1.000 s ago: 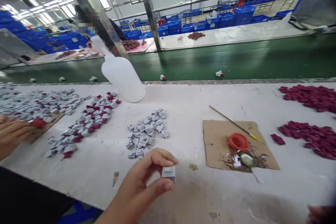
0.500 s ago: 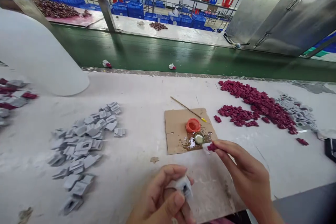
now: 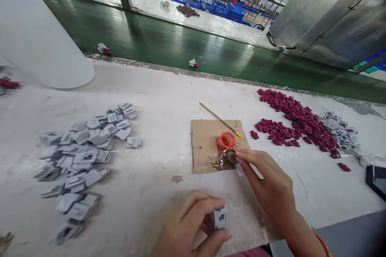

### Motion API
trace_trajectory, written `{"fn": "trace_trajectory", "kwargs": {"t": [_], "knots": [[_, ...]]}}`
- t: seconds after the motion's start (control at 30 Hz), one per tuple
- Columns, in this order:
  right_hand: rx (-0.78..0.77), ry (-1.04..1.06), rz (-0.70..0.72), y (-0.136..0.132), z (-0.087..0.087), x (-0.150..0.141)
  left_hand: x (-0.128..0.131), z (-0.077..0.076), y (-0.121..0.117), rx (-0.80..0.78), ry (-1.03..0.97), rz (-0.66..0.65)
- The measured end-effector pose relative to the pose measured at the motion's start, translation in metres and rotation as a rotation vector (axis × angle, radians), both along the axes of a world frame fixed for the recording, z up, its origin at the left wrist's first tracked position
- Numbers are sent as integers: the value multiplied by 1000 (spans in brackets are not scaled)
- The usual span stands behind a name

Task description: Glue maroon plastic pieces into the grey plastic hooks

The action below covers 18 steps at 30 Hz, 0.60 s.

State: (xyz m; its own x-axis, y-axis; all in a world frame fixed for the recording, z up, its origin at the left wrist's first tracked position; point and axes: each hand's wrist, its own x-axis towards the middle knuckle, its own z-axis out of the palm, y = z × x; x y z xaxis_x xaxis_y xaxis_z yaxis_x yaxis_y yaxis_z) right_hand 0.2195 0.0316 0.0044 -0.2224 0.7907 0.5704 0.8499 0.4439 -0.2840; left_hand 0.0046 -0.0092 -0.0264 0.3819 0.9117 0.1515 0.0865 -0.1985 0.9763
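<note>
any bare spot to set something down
Mostly free: between the left grey pile and the cardboard, and between the bottle and the brush. Crowded: the cardboard, with its red pot, and the right side, with the maroon pile.

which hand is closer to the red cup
Right. The right hand is just beside the red cup, at the metal cap; the left hand, holding a grey piece, is farther off, lower in the view.

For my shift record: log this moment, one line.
left hand: holds grey block | right hand: maroon piece at cap | pot: on cardboard
</note>
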Motion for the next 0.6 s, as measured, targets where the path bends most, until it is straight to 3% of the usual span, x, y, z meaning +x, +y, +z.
{"fn": "trace_trajectory", "kwargs": {"t": [0.1,0.17,0.27,0.4,0.5,0.6], "knots": [[-31,59,-30,-12,6,-2,0,-3,8,403,258,31],[-91,184,-34,-26,8,-7,-1,-4,11,524,360,42],[-174,385,-9,-51,2,-19,-1,-5,10,513,402,34],[-205,485,-12,-77,-14,-37,-1,-4,6,453,406,34],[-200,515,-32,-82,-21,-44,0,-2,5,437,402,44],[-187,494,35,-76,-20,-45,0,-1,6,424,408,27]]}}
